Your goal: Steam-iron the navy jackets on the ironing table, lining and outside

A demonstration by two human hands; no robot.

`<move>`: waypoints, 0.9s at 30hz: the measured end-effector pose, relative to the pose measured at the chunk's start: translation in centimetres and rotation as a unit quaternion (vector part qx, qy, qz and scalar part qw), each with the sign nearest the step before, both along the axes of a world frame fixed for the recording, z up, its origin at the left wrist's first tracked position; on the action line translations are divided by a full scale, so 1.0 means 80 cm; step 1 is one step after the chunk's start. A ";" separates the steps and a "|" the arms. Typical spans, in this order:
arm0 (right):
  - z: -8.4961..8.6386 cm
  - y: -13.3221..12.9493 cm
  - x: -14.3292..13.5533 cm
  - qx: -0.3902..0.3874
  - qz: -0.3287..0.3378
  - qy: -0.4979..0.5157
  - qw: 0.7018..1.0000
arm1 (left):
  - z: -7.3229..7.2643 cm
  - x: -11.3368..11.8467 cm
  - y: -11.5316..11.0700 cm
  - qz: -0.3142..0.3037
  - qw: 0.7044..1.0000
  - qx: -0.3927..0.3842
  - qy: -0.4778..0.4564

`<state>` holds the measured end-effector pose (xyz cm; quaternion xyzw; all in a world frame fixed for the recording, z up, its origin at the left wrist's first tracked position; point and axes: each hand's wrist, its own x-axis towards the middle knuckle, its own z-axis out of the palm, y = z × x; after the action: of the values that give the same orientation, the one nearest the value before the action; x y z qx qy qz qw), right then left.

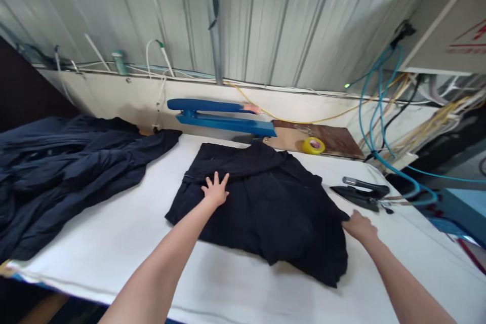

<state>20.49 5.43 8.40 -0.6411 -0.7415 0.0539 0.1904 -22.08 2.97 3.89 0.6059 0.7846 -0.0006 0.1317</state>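
A dark navy garment (266, 207) lies spread and partly folded on the white-covered table (235, 283). My left hand (215, 191) rests on its left part, palm down with fingers spread. At the garment's right edge, my right hand (359, 225) is closed on the fabric, pinching it. Just beyond my right hand sits a black iron (360, 195) with a hose attached.
More dark clothing (68, 167) is heaped at the left. Along the back stand a blue sleeve board (224, 117) and a brown board (334, 139) with yellow tape (313, 145). Blue hoses (379, 96) hang at the right, near a blue box (465, 212).
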 end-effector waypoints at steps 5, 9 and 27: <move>-0.037 0.054 0.006 -0.045 0.043 -0.076 0.995 | 0.010 0.075 0.014 -0.089 0.996 0.017 -0.016; -0.052 0.086 -0.040 -0.169 0.070 -0.141 0.973 | 0.001 0.134 0.008 -0.125 0.990 0.019 -0.060; 0.019 0.054 -0.032 -0.351 0.295 -0.044 0.887 | 0.035 0.019 0.062 0.008 0.993 -0.116 0.004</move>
<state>17.89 9.73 9.90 -0.4191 -0.8367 0.3365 -0.1048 -20.55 7.91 6.66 0.5804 0.7844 -0.0934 0.1978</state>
